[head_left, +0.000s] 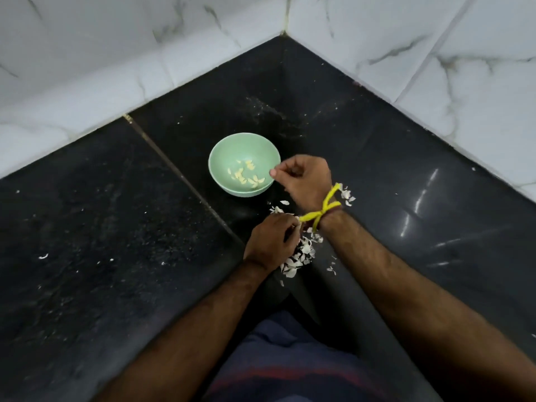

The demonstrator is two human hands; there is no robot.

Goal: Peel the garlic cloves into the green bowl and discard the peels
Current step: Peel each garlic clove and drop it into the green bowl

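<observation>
We counted one green bowl (244, 165) standing on the black stone surface (87, 256) near the inner corner, and in its bottom lay roughly a dozen pale peeled garlic cloves (246, 177), too small and bunched for an exact count. Just beside the bowl's right rim hovered our right hand (304, 181), fingers curled with thumb and forefinger tips drawn together at the rim; whether they pinched a clove we could not tell. Nearer to us, our left hand (271, 242) was curled over the one loose heap of white garlic peels (301, 250), its fingertips among the flakes, though what it held, if anything, was hidden. A smaller scatter of peels (346, 194) lay behind the right wrist, and a few stray flakes (43, 256) sat well apart on the left of the surface. One yellow thread (322, 211) was knotted around the right wrist. Two walls of white marbled tile (116, 53) met at the corner behind the bowl. At the bottom edge we saw a dark blue garment (290, 367) with a reddish stripe.
</observation>
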